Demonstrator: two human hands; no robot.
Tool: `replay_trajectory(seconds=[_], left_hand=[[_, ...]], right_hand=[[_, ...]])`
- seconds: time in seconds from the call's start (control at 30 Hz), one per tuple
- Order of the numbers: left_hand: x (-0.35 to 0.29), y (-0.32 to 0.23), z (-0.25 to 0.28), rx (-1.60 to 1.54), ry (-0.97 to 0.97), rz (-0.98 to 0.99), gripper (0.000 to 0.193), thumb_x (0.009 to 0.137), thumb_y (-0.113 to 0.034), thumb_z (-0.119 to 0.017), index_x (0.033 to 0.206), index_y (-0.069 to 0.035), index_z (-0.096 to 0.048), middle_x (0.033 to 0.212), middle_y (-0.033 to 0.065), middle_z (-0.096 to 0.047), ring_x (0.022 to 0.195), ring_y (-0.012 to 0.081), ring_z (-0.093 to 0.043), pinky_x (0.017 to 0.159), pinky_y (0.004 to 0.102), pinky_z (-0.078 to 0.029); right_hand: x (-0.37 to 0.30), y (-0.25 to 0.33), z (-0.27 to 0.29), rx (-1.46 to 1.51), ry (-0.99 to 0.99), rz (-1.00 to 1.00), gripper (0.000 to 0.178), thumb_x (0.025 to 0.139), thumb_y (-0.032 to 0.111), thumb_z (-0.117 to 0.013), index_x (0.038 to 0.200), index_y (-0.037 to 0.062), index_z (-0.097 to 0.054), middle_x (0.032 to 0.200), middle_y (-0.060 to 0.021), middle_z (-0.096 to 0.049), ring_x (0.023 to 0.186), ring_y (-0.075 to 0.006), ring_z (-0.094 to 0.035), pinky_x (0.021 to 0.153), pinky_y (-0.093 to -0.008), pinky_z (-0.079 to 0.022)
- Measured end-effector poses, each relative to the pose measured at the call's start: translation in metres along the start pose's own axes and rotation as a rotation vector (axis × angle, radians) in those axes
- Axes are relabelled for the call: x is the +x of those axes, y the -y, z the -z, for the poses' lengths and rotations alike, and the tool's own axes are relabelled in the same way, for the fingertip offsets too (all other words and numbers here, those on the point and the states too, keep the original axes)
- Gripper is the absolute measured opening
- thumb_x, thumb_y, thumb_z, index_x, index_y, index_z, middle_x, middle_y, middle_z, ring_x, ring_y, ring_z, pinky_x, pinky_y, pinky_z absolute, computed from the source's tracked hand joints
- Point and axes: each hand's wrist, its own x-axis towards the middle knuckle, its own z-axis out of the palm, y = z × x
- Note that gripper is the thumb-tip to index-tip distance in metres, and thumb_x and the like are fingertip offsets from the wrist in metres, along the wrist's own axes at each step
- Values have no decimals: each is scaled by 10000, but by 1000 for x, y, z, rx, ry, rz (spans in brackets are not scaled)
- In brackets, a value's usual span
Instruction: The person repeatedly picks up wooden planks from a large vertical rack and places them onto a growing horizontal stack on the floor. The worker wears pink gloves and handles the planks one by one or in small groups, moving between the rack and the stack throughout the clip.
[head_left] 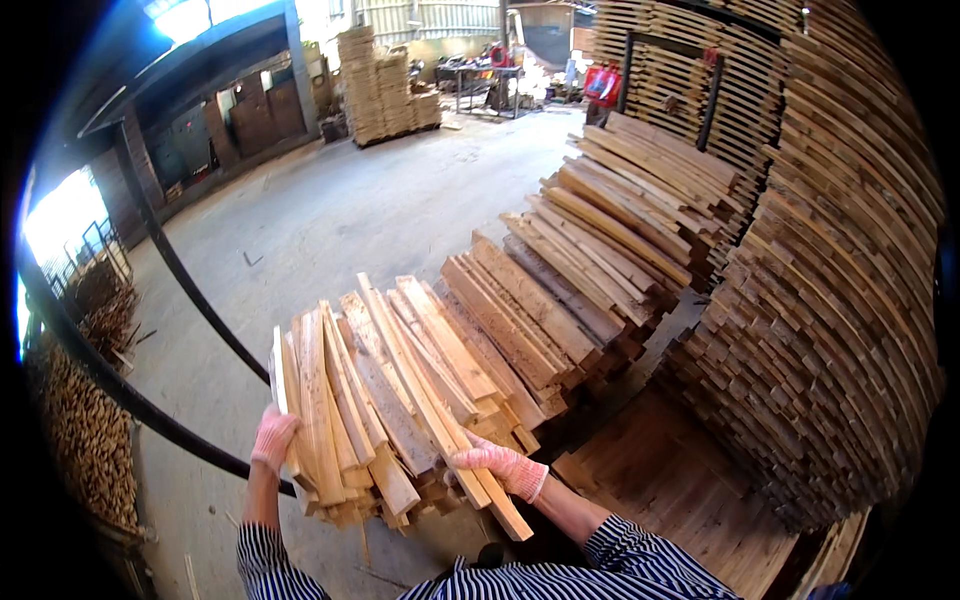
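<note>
A row of rough wooden planks (pixel 368 400) lies piled in front of me, their near ends toward my body. My left hand (pixel 275 437), in a pink knitted glove, is closed at the pile's left edge against the outermost pale plank (pixel 280 370); its fingertips are partly hidden. My right hand (pixel 500 466), gloved alike, grips a long light plank (pixel 420 385) near its near end. This plank lies slantwise over the others, and its end juts out past them toward me. Beside it another narrow plank runs almost parallel.
More plank heaps (pixel 570 270) continue to the far right. A tall curved stack of boards (pixel 800 350) rises on my right above a wooden platform (pixel 660 470). Dark curved bars (pixel 170 430) stand at left, near a bundle of cut sticks (pixel 90 450). Stacked pallets (pixel 380 90) stand farther back.
</note>
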Motion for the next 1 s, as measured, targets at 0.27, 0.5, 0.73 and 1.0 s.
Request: replay_trajectory(seconds=[0.27, 0.5, 0.73, 1.0], left_hand=[[-140, -212, -171, -778, -410, 3, 533, 1044, -182, -555, 1496, 47, -388, 1491, 216, -464, 1320, 292, -502, 1107, 378, -409], [-162, -208, -205, -1786, 208, 736, 767, 903, -613, -657, 1455, -108, -488, 1454, 140, -534, 1285, 331, -536, 1093, 460, -442], [-132, -255, -202, -1816, 538, 609, 712, 851, -502, -767, 1391, -92, -552, 1299, 113, -647, 1198, 296, -603, 1051, 509, -478], [-129, -369, -248, -1611, 962, -27, 717, 782, -206, -805, 1421, -64, -512, 1318, 58, -596, 1242, 205, -538, 1078, 365, -421]], right_hand=[[12, 2, -43, -225, 46, 78, 1143, 849, 284, -816, 1636, 69, -15, 1568, -143, -376, 1417, -231, -374, 1159, -351, -333], [-63, 10, -21, -913, -116, -155, 1193, 764, 349, -868, 1617, 16, -104, 1496, -218, -468, 1364, -260, -457, 1126, -360, -385], [-149, -22, 14, -887, -177, -2, 1225, 766, 494, -845, 1600, -24, -112, 1560, -243, -375, 1465, -288, -347, 1197, -365, -295], [-217, 55, -6, -805, -732, 304, 915, 700, 314, -877, 1472, 73, -448, 1326, -90, -592, 1277, -189, -529, 1091, -350, -426]])
